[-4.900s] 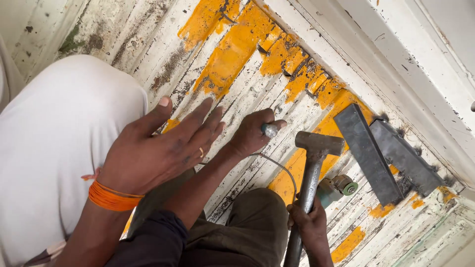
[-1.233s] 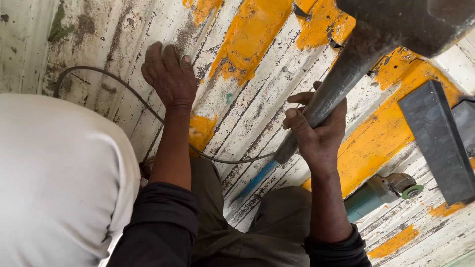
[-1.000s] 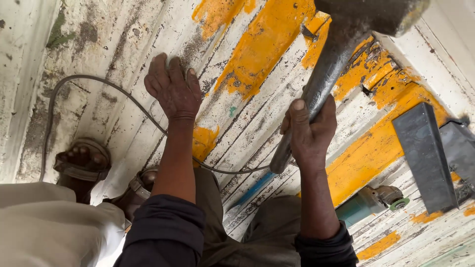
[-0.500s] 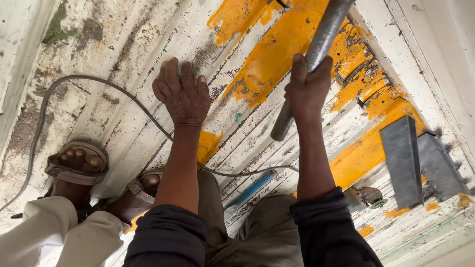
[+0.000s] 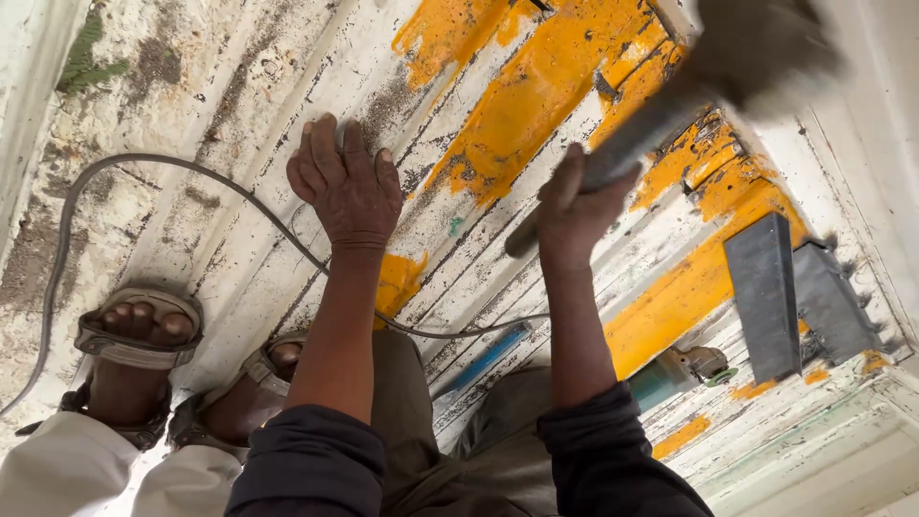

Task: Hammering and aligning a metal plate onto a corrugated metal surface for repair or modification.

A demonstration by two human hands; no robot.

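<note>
On the flaking white-and-orange wooden door [image 5: 536, 105], left hand [image 5: 347, 187] lies flat and spread; right hand [image 5: 572, 209] grips a blurred grey metal hammer [image 5: 661, 105].

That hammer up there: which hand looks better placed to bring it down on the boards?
The right hand, probably. It is clenched round the hammer handle, with the blurred head raised over the orange-painted boards. The left hand lies flat on the wood, fingers spread, holding nothing.
</note>
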